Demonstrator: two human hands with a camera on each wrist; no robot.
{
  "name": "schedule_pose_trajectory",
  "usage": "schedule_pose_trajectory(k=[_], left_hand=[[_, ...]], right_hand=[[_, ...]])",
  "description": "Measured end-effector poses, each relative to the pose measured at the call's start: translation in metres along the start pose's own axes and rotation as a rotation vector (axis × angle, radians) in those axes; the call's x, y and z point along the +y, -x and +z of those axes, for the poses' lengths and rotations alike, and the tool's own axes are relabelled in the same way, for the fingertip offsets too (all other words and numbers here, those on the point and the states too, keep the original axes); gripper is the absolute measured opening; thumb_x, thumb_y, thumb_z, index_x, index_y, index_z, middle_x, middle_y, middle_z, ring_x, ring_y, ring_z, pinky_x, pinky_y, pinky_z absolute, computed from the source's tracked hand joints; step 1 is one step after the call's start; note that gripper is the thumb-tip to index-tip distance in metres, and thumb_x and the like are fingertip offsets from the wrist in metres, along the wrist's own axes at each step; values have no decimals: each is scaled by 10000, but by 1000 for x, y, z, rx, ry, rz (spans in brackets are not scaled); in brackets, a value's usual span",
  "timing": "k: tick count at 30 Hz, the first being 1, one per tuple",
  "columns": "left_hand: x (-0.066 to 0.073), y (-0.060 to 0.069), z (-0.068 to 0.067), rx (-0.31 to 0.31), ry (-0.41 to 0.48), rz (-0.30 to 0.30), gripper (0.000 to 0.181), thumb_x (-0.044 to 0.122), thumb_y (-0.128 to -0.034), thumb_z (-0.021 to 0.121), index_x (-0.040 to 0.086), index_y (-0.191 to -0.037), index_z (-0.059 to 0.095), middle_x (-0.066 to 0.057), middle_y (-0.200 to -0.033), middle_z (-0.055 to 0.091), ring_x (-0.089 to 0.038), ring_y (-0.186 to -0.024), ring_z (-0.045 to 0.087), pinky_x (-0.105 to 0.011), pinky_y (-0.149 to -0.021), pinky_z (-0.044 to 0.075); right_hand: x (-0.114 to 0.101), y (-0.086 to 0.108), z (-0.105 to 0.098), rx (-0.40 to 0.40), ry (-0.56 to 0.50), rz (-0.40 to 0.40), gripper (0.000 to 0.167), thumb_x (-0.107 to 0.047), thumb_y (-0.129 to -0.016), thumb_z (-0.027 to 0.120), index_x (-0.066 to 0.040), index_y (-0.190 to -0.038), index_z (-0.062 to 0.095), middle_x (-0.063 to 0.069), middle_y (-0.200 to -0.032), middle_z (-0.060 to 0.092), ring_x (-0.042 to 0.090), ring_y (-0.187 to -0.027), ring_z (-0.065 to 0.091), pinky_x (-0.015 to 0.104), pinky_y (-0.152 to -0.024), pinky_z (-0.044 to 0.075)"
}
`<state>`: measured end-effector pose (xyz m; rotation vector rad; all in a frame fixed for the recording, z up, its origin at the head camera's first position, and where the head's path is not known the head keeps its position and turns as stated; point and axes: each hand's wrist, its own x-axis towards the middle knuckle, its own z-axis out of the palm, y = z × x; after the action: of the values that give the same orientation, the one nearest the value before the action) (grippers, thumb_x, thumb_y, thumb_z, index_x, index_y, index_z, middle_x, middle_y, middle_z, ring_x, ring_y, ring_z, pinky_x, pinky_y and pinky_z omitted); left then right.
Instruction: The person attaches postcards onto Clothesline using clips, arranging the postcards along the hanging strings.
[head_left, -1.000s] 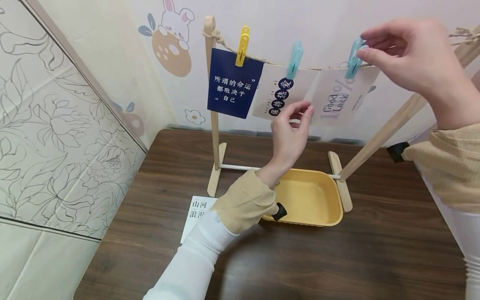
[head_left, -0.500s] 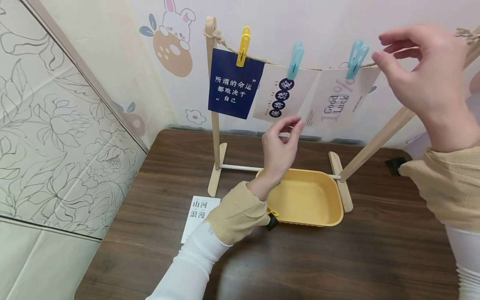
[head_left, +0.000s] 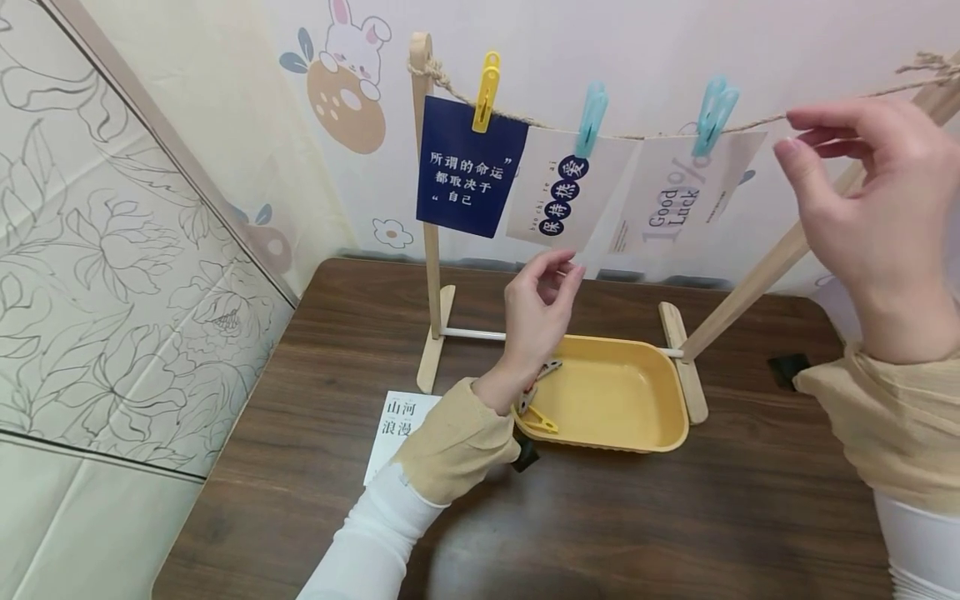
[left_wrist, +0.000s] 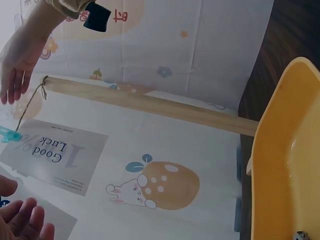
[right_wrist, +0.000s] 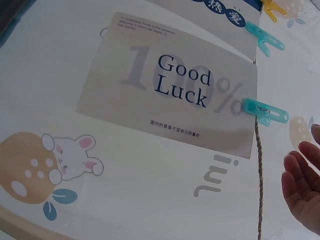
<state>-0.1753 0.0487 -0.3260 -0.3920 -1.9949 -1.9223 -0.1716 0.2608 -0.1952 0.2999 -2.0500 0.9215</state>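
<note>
Three cards hang from a twine line (head_left: 757, 124): a dark blue card (head_left: 468, 171) under a yellow clothespin (head_left: 486, 92), a white card with round dark characters (head_left: 592, 187) under a blue clothespin (head_left: 592, 119), and the "Good Luck" card (head_left: 688, 196) under another blue clothespin (right_wrist: 264, 110). My right hand (head_left: 873, 192) is beside the twine, right of the "Good Luck" card, holding nothing, its fingers loosely bent. Just below the white card hovers my left hand (head_left: 538, 304), also holding nothing, thumb and fingertips slightly apart.
A yellow basin (head_left: 622, 400) with several clothespins at its left end sits between the wooden stand's feet (head_left: 684, 364). A white card with black characters (head_left: 401, 417) lies on the dark table, partly behind the left forearm. The stand's left post (head_left: 430, 250) rises near the wall.
My right hand has let go of the blue clothespin on the "Good Luck" card and moved right and down. My left hand has drawn down and left, away from the cards, uncovering clothespins in the basin.
</note>
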Motion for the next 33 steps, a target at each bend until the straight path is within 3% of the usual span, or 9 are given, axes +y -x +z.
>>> schedule_pose_trajectory(k=[3,9,17,19,21,26,33], left_hand=[[-4,3,-4,-15,-34,-20,236,66,-933,642,-60,-1133,648,-191,-975,696,-250,-821,657,-149,-682,499],[-10,9,-14,-36,-126,-36,229,81,-924,654,-28,-1126,658,-168,-968,704,-261,-831,661,-152,-669,454],[-24,21,-25,-86,-220,-51,211,76,-924,652,-27,-1109,660,-162,-971,693,-256,-840,654,-164,-693,451],[-28,23,-26,-93,-238,-51,203,76,-925,650,-32,-1098,661,-164,-971,689,-257,-839,654,-192,-697,485],[-31,26,-28,-96,-252,-54,197,74,-925,650,-37,-1088,662,-167,-969,685,-259,-835,654,-226,-698,509],[-37,34,-33,-106,-292,-74,191,81,-921,658,-38,-1070,670,-160,-958,682,-262,-836,660,-235,-682,494],[-45,44,-39,-129,-337,-122,210,77,-901,674,-47,-1070,676,-188,-991,685,-308,-873,650,-254,-713,485]], right_hand=[[1,10,0,17,51,-21,194,-133,-906,654,-90,-1070,748,-315,-937,617,-143,-881,554,73,-858,451],[4,26,5,38,43,-59,219,-183,-908,659,-35,-1038,755,1,-990,750,-145,-860,566,71,-835,455],[1,55,15,87,-23,-19,174,-72,-858,691,58,-961,745,-105,-930,735,-129,-835,575,78,-811,432],[1,63,17,85,-27,-18,178,-67,-858,688,77,-951,737,-108,-929,731,-133,-838,569,81,-816,428],[1,71,19,76,-43,-19,197,-68,-860,686,100,-955,724,-202,-929,690,-128,-841,565,87,-822,427],[2,88,24,41,-69,-30,196,-68,-868,686,100,-962,720,-311,-936,619,-113,-856,559,100,-838,427],[7,110,33,-4,-72,-19,191,-78,-888,693,90,-975,717,-229,-926,625,-130,-846,537,84,-823,411]])
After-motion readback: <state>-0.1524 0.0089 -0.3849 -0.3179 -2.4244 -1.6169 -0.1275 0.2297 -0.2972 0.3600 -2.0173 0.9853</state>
